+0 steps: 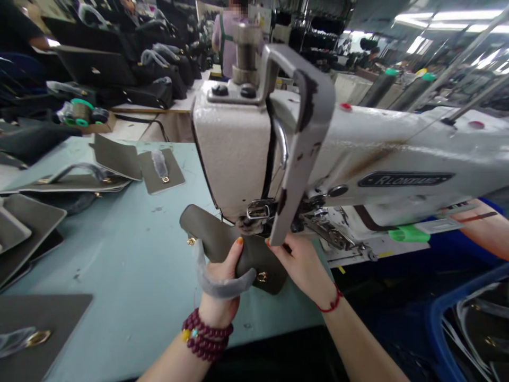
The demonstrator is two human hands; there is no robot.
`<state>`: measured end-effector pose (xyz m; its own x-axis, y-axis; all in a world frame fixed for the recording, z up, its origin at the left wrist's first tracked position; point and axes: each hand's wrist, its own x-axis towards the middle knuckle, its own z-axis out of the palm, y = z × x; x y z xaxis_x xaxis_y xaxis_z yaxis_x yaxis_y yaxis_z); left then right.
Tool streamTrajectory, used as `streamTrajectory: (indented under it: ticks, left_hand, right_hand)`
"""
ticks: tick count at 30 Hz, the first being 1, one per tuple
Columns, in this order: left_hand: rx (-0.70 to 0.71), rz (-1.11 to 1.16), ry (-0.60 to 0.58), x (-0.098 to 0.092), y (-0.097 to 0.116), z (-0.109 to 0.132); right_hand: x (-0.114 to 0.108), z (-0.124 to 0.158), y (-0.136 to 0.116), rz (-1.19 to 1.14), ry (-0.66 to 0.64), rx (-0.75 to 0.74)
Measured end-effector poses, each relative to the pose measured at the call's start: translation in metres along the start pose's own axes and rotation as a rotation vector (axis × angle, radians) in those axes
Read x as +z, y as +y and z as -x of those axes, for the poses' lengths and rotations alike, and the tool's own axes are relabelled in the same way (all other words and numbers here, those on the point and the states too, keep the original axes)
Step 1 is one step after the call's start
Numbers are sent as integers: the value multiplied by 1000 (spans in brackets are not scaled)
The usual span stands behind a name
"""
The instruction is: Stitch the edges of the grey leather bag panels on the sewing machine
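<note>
Under the needle area of a white sewing machine (238,143) lies a curved dark grey bag panel (210,225). It carries a handle (226,287) in clear plastic wrap, fixed by gold hardware at both ends. My left hand (222,265) reaches through the handle loop and grips the panel, its thumb on top and the other fingers hidden beneath. On the panel's right side, close to the presser foot, my right hand (296,257) pinches the edge; the machine's guard bar partly covers its fingertips.
Grey panels with wrapped handles (83,180) lie on the pale green table (151,254) to the left. A loose panel with a gold buckle (163,170) sits near the back. At right stands a blue bin (441,318); another person's arm (485,225) shows behind the machine.
</note>
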<state>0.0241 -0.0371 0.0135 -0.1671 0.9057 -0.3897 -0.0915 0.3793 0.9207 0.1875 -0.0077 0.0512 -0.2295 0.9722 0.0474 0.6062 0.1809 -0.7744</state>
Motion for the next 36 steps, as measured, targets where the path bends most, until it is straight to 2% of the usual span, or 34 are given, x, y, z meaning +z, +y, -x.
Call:
streamTrajectory:
  ticks: [3, 5, 8, 11, 15, 21, 25, 28, 30, 33, 36]
  left_hand:
    - [33, 108, -17, -6, 0, -3]
    - [-15, 177, -62, -7, 6, -3]
    - [-102, 240, 6, -2, 18, -1]
    - [-79, 186, 55, 2, 24, 0]
    - [-25, 75, 51, 2, 19, -3]
    - [-123, 303, 103, 1, 14, -10]
    - [-139, 314, 54, -2, 16, -15]
    - [-50, 311, 17, -7, 23, -19]
    - [-12, 304, -49, -11, 31, -19]
    - [-38, 278, -157, -18, 40, -17]
    - [-58, 327, -155, -21, 41, -14]
  right_hand:
    - [1, -18, -11, -42, -68, -15]
    - [0, -21, -15, -48, -85, -31]
    - [0, -20, -17, -63, -78, -54]
    - [1, -18, -17, -97, -49, -58]
    - [0, -18, -15, -129, -22, -57]
    - [6, -18, 0, -114, -9, -51]
    - [12, -19, 1, -103, 13, -58]
    - [15, -19, -2, -125, 42, -62]
    - [18, -18, -3, -144, 52, -57]
    - [19, -14, 0, -193, 4, -35]
    - [17, -11, 3, -253, -78, -17]
